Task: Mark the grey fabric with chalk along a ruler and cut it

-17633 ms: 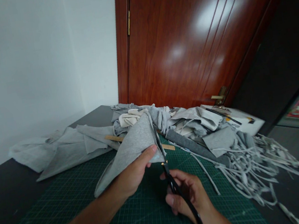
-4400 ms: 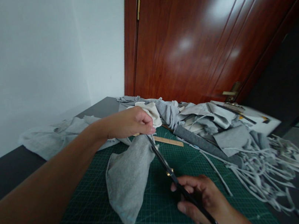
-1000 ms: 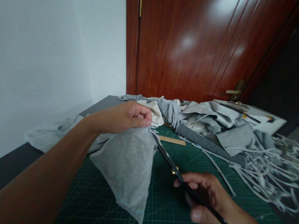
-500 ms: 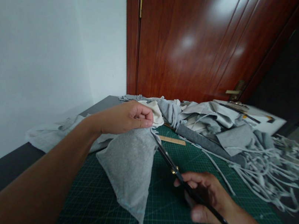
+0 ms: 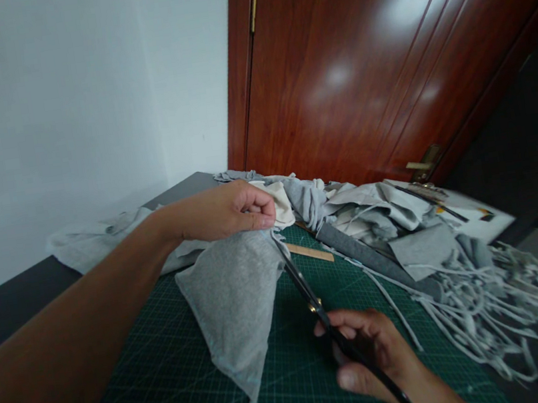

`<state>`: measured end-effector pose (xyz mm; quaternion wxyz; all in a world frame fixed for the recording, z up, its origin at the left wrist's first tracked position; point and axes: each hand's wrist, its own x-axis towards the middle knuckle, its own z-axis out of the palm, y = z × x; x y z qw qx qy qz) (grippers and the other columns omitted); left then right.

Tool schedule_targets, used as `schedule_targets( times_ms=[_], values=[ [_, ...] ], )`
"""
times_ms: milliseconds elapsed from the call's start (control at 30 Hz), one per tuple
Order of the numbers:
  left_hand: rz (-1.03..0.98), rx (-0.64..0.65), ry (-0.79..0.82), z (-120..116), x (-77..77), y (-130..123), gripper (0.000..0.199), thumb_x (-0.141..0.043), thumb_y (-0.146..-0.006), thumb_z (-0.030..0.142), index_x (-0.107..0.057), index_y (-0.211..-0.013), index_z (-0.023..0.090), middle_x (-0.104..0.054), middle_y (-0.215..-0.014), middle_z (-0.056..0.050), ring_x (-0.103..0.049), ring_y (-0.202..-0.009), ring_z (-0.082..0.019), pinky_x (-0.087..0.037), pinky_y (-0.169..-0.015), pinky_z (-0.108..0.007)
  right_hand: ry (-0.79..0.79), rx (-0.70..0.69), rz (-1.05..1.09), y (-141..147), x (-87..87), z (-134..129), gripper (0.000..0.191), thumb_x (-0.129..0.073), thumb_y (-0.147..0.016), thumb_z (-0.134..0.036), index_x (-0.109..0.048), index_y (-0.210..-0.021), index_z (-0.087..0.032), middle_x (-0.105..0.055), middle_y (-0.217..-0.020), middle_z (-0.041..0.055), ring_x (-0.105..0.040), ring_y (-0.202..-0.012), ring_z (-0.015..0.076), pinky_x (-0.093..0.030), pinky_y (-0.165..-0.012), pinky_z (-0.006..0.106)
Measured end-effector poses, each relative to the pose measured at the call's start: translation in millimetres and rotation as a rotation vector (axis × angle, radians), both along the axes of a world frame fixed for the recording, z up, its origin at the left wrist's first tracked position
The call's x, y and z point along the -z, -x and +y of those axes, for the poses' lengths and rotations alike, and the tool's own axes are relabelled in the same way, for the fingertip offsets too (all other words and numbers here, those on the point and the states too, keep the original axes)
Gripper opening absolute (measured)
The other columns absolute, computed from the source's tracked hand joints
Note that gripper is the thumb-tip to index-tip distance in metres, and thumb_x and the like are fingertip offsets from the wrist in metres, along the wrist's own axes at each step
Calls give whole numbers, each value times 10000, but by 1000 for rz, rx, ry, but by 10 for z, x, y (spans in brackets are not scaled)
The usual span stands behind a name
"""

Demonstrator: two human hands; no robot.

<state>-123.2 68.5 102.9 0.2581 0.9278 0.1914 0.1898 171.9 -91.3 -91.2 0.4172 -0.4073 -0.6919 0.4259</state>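
Observation:
My left hand (image 5: 244,208) is closed, pinching the top edge of a grey piece of fabric (image 5: 237,307). The fabric hangs down to a point over a green cutting mat (image 5: 172,364). My right hand (image 5: 381,360) grips the handles of black scissors (image 5: 307,290) with a brass-coloured pivot screw. The blade tips reach the fabric's right edge just below my left fingertips. From this angle I cannot tell whether the blades are parted. Behind the scissors lies a short wooden ruler (image 5: 311,252), partly covered.
Grey and white fabric scraps (image 5: 376,212) are heaped at the back right, with a tangle of thin strips (image 5: 489,323) spilling over the right edge. More pale fabric (image 5: 98,244) lies at left. A white wall (image 5: 57,105) and a wooden door (image 5: 332,84) stand behind the table.
The hanging fabric has shifted very slightly to the right. My right thumb has moved slightly on the scissor handle; both hands otherwise stay in place.

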Motion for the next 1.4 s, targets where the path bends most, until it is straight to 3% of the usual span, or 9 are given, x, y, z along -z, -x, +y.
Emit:
schedule_targets(
  times_ms=[233,400,800,1400],
  values=[
    [4,-6,-1,-3,0,2,227,-604,-962,308,-609,-769,187,-521,-704,36,-475,-646,-125,-366,-610,-231,-11,-57,-40,7,-94,14,536,-852,-890,-569,-724,-1283,-228,-458,-734,-56,-418,-607,126,-312,-559,263],
    [4,-14,1,-2,-4,6,213,-612,-952,298,-611,-771,186,-529,-710,34,-480,-658,-128,-372,-625,-235,-34,8,-41,58,-144,-2,532,-876,-859,-576,-741,-1229,-219,-461,-709,-62,-406,-583,117,-291,-541,257],
    [-5,-27,4,6,3,14,212,-618,-949,296,-600,-767,188,-510,-710,38,-466,-654,-126,-361,-617,-230,-17,-54,-60,90,-231,13,455,-824,-906,-568,-739,-1177,-214,-416,-653,-78,-357,-547,110,-255,-511,258],
    [-8,-41,-2,0,-17,19,207,-627,-934,301,-602,-758,196,-508,-703,42,-459,-642,-126,-355,-613,-237,14,-32,-120,160,-328,18,427,-839,-888,-557,-744,-1081,-187,-414,-605,-86,-346,-502,94,-242,-481,244]
  ],
)
